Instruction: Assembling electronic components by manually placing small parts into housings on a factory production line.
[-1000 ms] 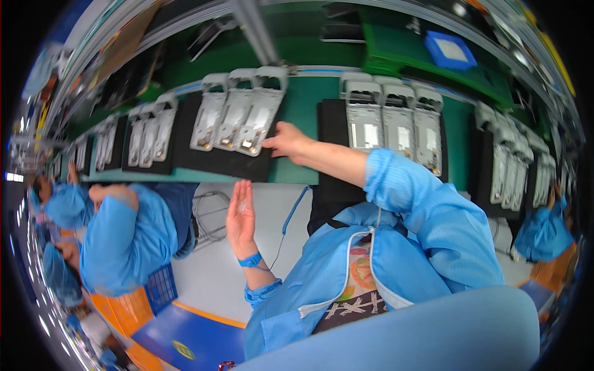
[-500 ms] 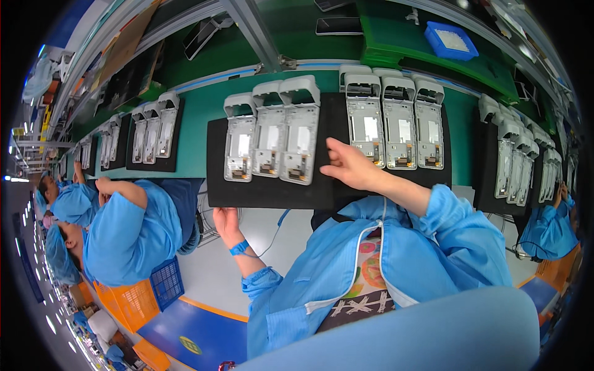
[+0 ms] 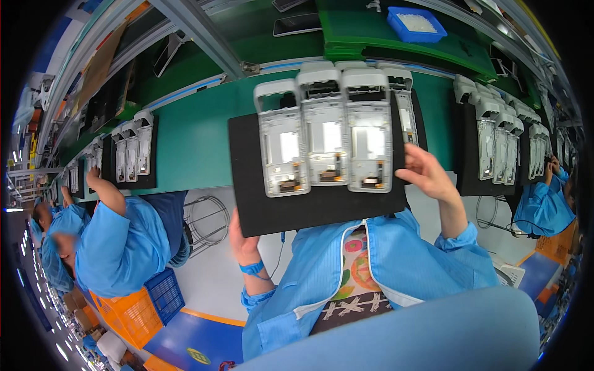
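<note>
Fingers of the right hand (image 3: 436,178) are spread and loosely bent just beside the right edge of a black board (image 3: 309,213); whether they touch it cannot be told. The left hand (image 3: 243,241) is at the near-left corner, its fingers partly hidden by the board, so how firmly they grip cannot be told. Three grey housings (image 3: 325,136) sit side by side on the board, toward its far edge, their order unchanged. Half a second ago the board was farther left; now it is in front of the person's blue jacket (image 3: 421,260) and hides most of a second board (image 3: 420,120), whose right-end housing (image 3: 405,114) shows. That shift seems to put the load within both hands' reach. Its near edge juts past the near edge of the green bench (image 3: 192,139).
</note>
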Action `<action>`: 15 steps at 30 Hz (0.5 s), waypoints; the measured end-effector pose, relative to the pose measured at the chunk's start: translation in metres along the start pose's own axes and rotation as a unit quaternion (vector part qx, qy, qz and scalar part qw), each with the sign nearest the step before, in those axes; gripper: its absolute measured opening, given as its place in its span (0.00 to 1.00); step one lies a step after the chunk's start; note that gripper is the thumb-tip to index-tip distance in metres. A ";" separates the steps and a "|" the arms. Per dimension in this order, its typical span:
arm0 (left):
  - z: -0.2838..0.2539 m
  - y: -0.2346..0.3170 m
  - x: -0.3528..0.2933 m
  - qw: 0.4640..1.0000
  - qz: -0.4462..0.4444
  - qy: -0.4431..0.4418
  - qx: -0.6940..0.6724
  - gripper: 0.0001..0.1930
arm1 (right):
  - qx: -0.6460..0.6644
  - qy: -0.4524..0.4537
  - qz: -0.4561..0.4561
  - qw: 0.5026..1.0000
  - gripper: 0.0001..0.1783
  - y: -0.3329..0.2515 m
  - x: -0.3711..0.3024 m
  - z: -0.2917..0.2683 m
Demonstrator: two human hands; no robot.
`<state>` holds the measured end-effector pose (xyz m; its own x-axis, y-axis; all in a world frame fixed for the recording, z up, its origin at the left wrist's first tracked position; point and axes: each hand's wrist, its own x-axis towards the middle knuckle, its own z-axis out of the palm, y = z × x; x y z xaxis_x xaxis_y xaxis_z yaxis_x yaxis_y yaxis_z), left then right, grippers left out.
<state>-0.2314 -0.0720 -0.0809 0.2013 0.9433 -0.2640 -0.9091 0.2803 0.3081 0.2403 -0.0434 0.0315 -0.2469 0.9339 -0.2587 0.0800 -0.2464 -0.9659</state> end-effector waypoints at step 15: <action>0.085 -0.037 0.043 1.000 0.008 0.020 -0.016 0.21 | -0.339 0.318 -0.120 0.877 0.22 0.024 -0.020 -0.050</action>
<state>-0.1585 -0.0268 -0.0258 0.1721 0.9395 -0.2962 -0.9236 0.2584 0.2831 0.2956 -0.0547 0.0145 0.2356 0.9466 0.2201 0.7091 -0.0125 -0.7050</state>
